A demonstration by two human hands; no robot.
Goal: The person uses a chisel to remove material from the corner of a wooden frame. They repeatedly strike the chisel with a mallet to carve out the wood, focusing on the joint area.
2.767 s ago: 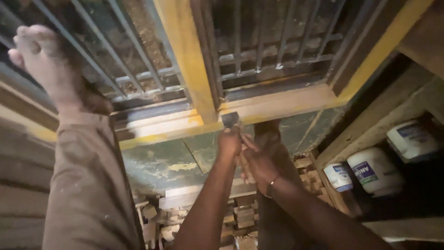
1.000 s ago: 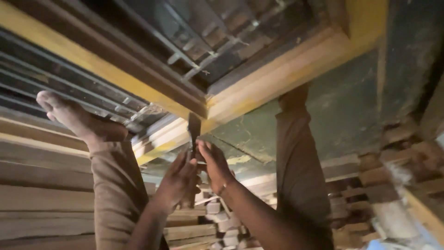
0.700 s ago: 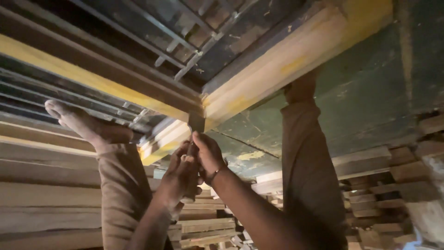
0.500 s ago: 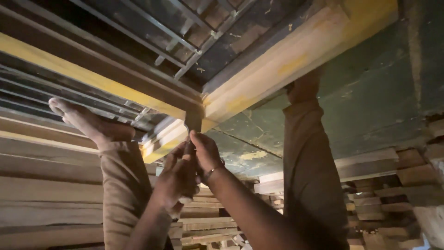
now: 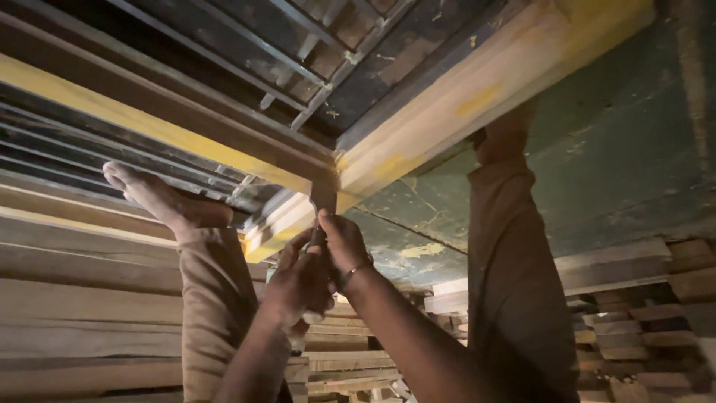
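Narrow dark chisel (image 5: 323, 200), seemingly flat-bladed, against yellow frame (image 5: 418, 142).

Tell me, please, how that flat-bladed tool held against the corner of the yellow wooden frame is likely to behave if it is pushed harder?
The flat-bladed tool looks like rigid metal, so it should probably stay stiff rather than bend. Both the left hand and the right hand grip its handle, so slipping seems unlikely. Its narrow tip sits on the frame joint and might skid sideways.

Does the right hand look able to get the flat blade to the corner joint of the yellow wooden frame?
Probably yes: the right hand and left hand grip the flat blade, whose tip already meets the corner joint; nothing blocks it.
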